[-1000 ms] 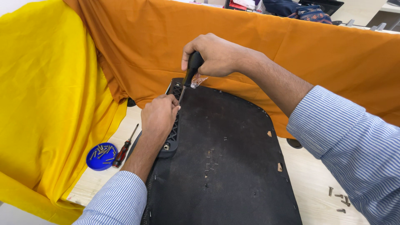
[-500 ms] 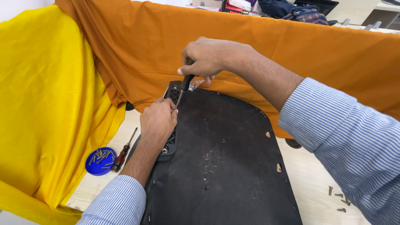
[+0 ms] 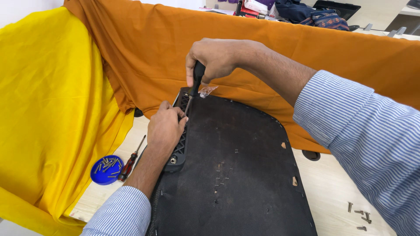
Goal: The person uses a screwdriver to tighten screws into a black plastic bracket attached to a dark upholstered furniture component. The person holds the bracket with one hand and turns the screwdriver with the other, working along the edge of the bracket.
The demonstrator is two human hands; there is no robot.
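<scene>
Right hand (image 3: 216,57) holds a black-handled screwdriver (image 3: 195,83) in a closed grip, tilted tip-down-left at the black panel (image 3: 236,175) top-left edge, left hand (image 3: 165,127) pinching its shaft.

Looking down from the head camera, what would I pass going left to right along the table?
Yellow cloth → blue dish of screws → red-handled screwdriver → left hand → black padded panel → loose screws.

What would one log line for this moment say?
right hand: grips screwdriver | left hand: steadies its tip on black panel | blue dish: screws
</scene>
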